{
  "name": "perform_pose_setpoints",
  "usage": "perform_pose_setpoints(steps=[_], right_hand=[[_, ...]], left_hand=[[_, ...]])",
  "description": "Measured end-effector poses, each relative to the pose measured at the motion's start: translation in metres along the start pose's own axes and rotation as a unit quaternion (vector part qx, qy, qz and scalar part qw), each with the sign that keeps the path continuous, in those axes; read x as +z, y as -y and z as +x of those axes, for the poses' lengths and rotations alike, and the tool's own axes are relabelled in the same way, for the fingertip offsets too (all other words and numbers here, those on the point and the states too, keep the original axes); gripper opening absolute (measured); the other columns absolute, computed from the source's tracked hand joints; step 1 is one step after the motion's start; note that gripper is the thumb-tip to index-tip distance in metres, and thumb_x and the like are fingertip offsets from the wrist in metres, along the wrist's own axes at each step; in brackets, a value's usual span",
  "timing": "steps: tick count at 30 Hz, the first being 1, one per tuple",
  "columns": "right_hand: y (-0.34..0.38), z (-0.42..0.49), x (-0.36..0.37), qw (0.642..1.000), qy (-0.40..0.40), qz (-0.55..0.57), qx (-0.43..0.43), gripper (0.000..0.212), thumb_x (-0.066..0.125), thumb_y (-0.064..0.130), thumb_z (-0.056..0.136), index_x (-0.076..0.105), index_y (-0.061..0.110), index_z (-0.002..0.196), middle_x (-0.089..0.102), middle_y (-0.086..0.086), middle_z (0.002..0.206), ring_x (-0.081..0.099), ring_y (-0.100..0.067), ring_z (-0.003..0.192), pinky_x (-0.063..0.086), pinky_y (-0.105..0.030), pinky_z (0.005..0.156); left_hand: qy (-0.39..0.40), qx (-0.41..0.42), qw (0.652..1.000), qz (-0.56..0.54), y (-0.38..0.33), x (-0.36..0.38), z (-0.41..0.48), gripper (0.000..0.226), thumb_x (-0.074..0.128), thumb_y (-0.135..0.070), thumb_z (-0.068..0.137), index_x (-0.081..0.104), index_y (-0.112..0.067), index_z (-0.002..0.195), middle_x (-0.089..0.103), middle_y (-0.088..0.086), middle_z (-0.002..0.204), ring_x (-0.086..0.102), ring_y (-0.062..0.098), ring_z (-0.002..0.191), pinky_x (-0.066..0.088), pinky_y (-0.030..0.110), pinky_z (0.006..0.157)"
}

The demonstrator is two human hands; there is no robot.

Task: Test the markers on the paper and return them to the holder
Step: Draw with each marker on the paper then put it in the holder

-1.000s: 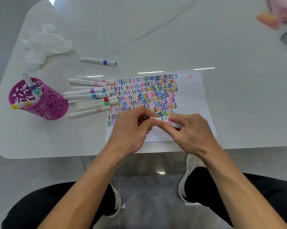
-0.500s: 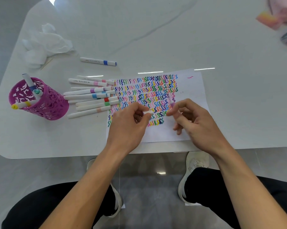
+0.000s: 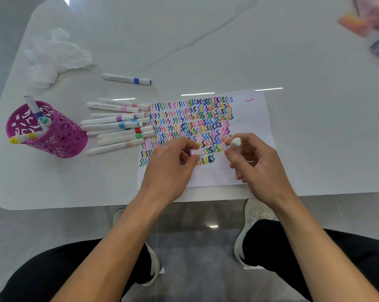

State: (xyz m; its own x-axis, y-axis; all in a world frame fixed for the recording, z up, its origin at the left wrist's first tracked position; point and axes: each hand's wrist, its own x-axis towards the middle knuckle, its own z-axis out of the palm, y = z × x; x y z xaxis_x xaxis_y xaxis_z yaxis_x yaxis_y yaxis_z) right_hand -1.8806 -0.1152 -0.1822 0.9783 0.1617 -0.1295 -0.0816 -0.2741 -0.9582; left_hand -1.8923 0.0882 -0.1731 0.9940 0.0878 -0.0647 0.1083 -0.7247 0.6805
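A white sheet of paper [image 3: 256, 115] covered with rows of coloured squiggles lies near the table's front edge. Over its lower part, my left hand [image 3: 169, 168] pinches a small white marker cap [image 3: 198, 151]. My right hand [image 3: 259, 165] holds the white marker [image 3: 236, 142] almost upright, back end toward the camera, tip hidden behind my fingers. The two hands are apart. A magenta cut-out holder [image 3: 60, 138] stands at the left with three markers in it. Several capped markers [image 3: 118, 125] lie in a row between holder and paper.
One blue-banded marker [image 3: 127, 79] lies alone behind the row. Crumpled white tissue [image 3: 53, 55] sits at the back left. Blurred pink and orange items [image 3: 358, 20] are at the far right corner. The table edge [image 3: 97, 205] runs just below my wrists.
My hands, joined on one marker a second ago, have pulled apart. The cap stayed in my left hand, and my right hand lifted the marker upright over the squiggles.
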Motion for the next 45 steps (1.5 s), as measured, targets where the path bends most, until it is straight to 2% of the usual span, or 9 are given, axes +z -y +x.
perform_pose_setpoints(steps=[3, 6, 9, 16, 20, 25, 30, 34, 45], right_hand=[[-0.001, -0.003, 0.005, 1.000, -0.027, 0.014, 0.003, 0.018, 0.062, 0.035, 0.095, 0.068, 0.018, 0.093, 0.062, 0.008, 0.068, 0.056, -0.011, 0.058, 0.046, -0.025, 0.055], [-0.001, -0.002, 0.008, 0.999, -0.029, 0.020, 0.016, 0.022, 0.057, 0.034, 0.098, 0.071, 0.022, 0.087, 0.064, -0.001, 0.063, 0.054, -0.014, 0.051, 0.043, -0.025, 0.050], [-0.002, -0.002, 0.010, 0.999, -0.029, 0.037, 0.015, 0.004, 0.064, 0.025, 0.095, 0.067, 0.026, 0.097, 0.067, -0.007, 0.062, 0.055, -0.019, 0.049, 0.046, -0.030, 0.047], [-0.007, -0.001, 0.014, 0.997, -0.065, 0.037, 0.018, 0.027, 0.076, 0.027, 0.084, 0.051, 0.028, 0.075, 0.065, -0.012, 0.063, 0.060, -0.025, 0.050, 0.051, -0.032, 0.047], [-0.010, 0.000, 0.014, 0.997, -0.072, 0.025, 0.021, 0.033, 0.078, 0.029, 0.087, 0.048, 0.032, 0.073, 0.069, -0.011, 0.066, 0.062, -0.022, 0.047, 0.048, -0.028, 0.047], [-0.012, 0.001, 0.015, 0.997, -0.074, 0.008, 0.024, 0.032, 0.079, 0.023, 0.091, 0.050, 0.024, 0.076, 0.070, -0.009, 0.067, 0.064, -0.020, 0.047, 0.048, -0.024, 0.046], [-0.013, 0.002, 0.015, 0.997, -0.075, -0.006, 0.026, 0.030, 0.078, 0.016, 0.088, 0.051, 0.017, 0.075, 0.069, -0.010, 0.065, 0.063, -0.022, 0.048, 0.053, -0.038, 0.047], [-0.013, 0.001, 0.015, 0.996, -0.088, -0.016, 0.026, 0.030, 0.079, 0.020, 0.083, 0.051, 0.017, 0.073, 0.066, -0.015, 0.068, 0.062, -0.037, 0.056, 0.053, -0.050, 0.052], [-0.013, 0.000, 0.013, 0.996, -0.076, -0.024, 0.025, 0.032, 0.079, 0.019, 0.081, 0.050, 0.022, 0.069, 0.064, -0.014, 0.067, 0.063, -0.040, 0.060, 0.054, -0.055, 0.054]], left_hand=[[0.002, 0.006, 1.000, 0.007, 0.000, 0.000, 0.000, 0.014, 0.074, -0.024, 0.090, 0.073, -0.026, 0.104, 0.064, -0.017, 0.084, 0.062, 0.000, 0.078, 0.039, -0.001, 0.070], [0.002, 0.010, 1.000, 0.009, -0.001, 0.000, 0.000, 0.014, 0.073, -0.024, 0.091, 0.072, -0.026, 0.105, 0.064, -0.016, 0.086, 0.061, 0.000, 0.079, 0.040, 0.000, 0.072], [0.007, 0.012, 1.000, 0.016, -0.001, 0.000, -0.001, 0.014, 0.073, -0.024, 0.091, 0.072, -0.027, 0.105, 0.064, -0.016, 0.087, 0.060, -0.001, 0.080, 0.040, 0.000, 0.071], [0.014, 0.007, 1.000, 0.023, -0.001, 0.000, 0.000, 0.014, 0.072, -0.024, 0.091, 0.072, -0.027, 0.105, 0.063, -0.017, 0.087, 0.059, -0.002, 0.079, 0.041, 0.000, 0.071], [0.020, 0.003, 1.000, 0.024, -0.001, -0.001, 0.000, 0.014, 0.072, -0.025, 0.092, 0.072, -0.028, 0.106, 0.063, -0.017, 0.088, 0.059, -0.001, 0.079, 0.041, 0.001, 0.070], [0.024, -0.004, 0.999, 0.026, -0.002, -0.001, 0.000, 0.015, 0.072, -0.025, 0.092, 0.072, -0.029, 0.107, 0.061, -0.019, 0.087, 0.058, -0.001, 0.079, 0.039, 0.002, 0.067], [0.022, -0.005, 0.999, 0.033, -0.002, -0.001, 0.000, 0.016, 0.071, -0.025, 0.093, 0.071, -0.030, 0.108, 0.060, -0.020, 0.087, 0.057, -0.003, 0.078, 0.039, 0.001, 0.066], [0.019, -0.008, 0.999, 0.037, -0.002, 0.000, -0.001, 0.016, 0.069, -0.018, 0.092, 0.071, -0.030, 0.102, 0.057, -0.021, 0.087, 0.056, -0.003, 0.079, 0.036, -0.002, 0.069], [0.025, -0.022, 0.999, 0.014, -0.001, 0.000, -0.001, 0.017, 0.069, -0.017, 0.092, 0.072, -0.030, 0.102, 0.059, -0.019, 0.088, 0.057, 0.000, 0.078, 0.038, 0.003, 0.066]])
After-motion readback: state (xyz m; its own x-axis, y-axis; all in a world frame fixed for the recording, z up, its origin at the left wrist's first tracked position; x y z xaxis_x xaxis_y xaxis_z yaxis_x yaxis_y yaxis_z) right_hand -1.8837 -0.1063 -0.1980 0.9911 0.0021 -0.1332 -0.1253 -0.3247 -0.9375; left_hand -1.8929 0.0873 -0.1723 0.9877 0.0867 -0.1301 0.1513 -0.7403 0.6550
